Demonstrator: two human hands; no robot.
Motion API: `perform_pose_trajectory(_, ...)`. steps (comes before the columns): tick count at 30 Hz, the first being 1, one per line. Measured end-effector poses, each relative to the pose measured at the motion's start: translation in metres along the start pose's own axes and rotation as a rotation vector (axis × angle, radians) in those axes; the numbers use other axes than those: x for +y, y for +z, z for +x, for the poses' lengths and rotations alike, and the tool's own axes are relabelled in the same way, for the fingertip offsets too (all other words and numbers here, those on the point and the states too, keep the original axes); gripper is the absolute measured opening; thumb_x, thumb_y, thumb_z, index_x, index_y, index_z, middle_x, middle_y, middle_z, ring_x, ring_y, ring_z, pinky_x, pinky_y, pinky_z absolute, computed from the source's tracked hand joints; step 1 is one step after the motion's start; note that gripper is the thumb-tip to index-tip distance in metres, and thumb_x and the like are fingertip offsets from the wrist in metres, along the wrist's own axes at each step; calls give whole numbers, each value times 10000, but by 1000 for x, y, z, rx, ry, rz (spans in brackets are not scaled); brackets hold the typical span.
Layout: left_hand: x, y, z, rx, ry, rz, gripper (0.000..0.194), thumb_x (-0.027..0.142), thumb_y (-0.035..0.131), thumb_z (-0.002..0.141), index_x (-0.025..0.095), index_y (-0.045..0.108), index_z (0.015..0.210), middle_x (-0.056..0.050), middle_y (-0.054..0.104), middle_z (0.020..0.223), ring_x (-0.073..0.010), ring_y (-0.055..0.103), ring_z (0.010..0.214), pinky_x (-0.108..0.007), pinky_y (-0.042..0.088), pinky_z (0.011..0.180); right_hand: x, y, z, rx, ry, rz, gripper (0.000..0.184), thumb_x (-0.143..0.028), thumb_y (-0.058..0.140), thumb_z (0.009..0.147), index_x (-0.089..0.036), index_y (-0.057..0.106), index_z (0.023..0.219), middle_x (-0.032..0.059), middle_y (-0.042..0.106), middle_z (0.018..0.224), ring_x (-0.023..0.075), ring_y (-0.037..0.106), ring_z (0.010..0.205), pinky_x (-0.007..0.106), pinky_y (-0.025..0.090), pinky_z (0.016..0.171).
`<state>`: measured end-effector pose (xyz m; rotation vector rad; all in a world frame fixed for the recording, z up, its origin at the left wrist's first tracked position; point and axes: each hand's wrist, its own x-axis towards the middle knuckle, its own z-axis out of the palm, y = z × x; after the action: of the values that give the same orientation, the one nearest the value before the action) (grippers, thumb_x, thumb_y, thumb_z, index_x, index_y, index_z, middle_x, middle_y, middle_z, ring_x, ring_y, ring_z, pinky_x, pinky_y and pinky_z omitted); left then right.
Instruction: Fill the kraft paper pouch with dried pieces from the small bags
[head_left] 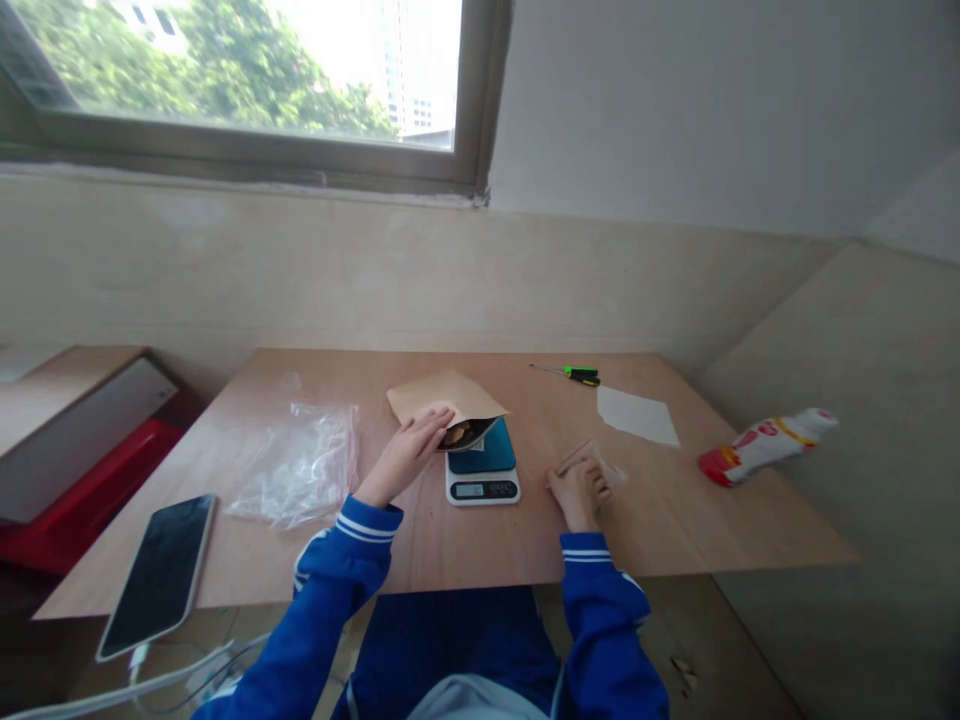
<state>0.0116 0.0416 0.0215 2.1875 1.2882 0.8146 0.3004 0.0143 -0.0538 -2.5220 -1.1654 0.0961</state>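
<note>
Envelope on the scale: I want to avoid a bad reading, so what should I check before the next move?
1. Envelope resting on the scale: ok, it lies on the blue platform and overhangs it.
2. Left hand off the envelope: not ok, its fingers touch it.
3. Display reading: cannot tell, the digits are too small.
4. Contents inside the envelope mouth: ok, a dark item shows there, though its kind is unclear.
5. Plastic bag apart from the scale: ok, it lies to the left.
6. Right hand away from the scale: ok, it pinches a thin strip.
</note>
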Motion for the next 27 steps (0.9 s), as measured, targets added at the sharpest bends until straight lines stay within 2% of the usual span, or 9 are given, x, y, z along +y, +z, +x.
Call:
perform_pose_trajectory(3,-11,15,-2,22,10,116,422,305,312,969,265,478,1355,-62,485,1433,-197,392,1359,-463,291,1129,9,-11,2,-59,1,148,597,-266,613,706,-6,423,1210,294,573,1160,401,549,1131,490,390,951)
perform_pose_trajectory(8,-21,26,-3,58,-7,169,416,271,307,967,221,487,1339,-95,498,1420,-206,408,1349,-449,300,1129,25,-27,4,-72,-32,318,394,-266,562,735,-103,474,1083,159,664,939,263,670,833,346,517,733)
perform_pose_trajectory(12,-9,29,-8,159,-17,71,389,264,352,947,196,512,1295,-124,499,1414,-226,396,1359,-466,296,1129,24,-39,0,-77,0,591,292,-347,570,715,-181,496,943,63,656,778,213,648,640,306,507,552)
perform_pose_trajectory(14,10,30,-15,260,-23,-60,355,279,376,940,191,534,1245,-131,548,1354,-231,444,1322,-445,349,1096,13,-45,-8,-120,-16,843,324,-403,620,665,-188,508,880,48,655,759,201,652,662,291,508,562)
perform_pose_trajectory(16,35,33,-24,280,-80,-256,296,334,385,944,196,573,1125,-103,649,1154,-200,615,1092,-365,482,949,-4,-52,-22,-218,-78,1039,377,-442,670,626,-181,525,857,54,669,782,195,664,716,281,513,611)
perform_pose_trajectory(18,61,38,-33,161,-180,-486,309,429,385,936,198,580,1001,-39,669,860,-138,645,671,-268,528,624,-25,-58,-41,-362,-155,1142,402,-478,683,653,-179,536,879,58,687,800,192,672,730,274,511,618)
perform_pose_trajectory(20,79,43,-40,46,-249,-680,356,497,382,921,197,574,924,4,622,727,-88,531,465,-222,448,461,-44,-64,-61,-516,-247,1191,368,-489,660,728,-187,539,900,58,703,809,191,682,745,271,516,621)
perform_pose_trajectory(23,86,51,-47,73,-353,-841,402,577,416,876,193,527,835,24,572,652,-79,487,415,-205,382,394,-64,-69,-88,-638,-376,1214,307,-482,636,791,-192,558,854,33,694,755,171,675,705,264,521,622)
perform_pose_trajectory(27,75,51,-56,156,-464,-794,457,622,431,844,188,516,728,20,521,578,-121,537,501,-228,423,454,-72,-67,-107,-682,-459,1186,281,-464,624,819,-184,610,792,33,683,735,161,657,699,271,536,652)
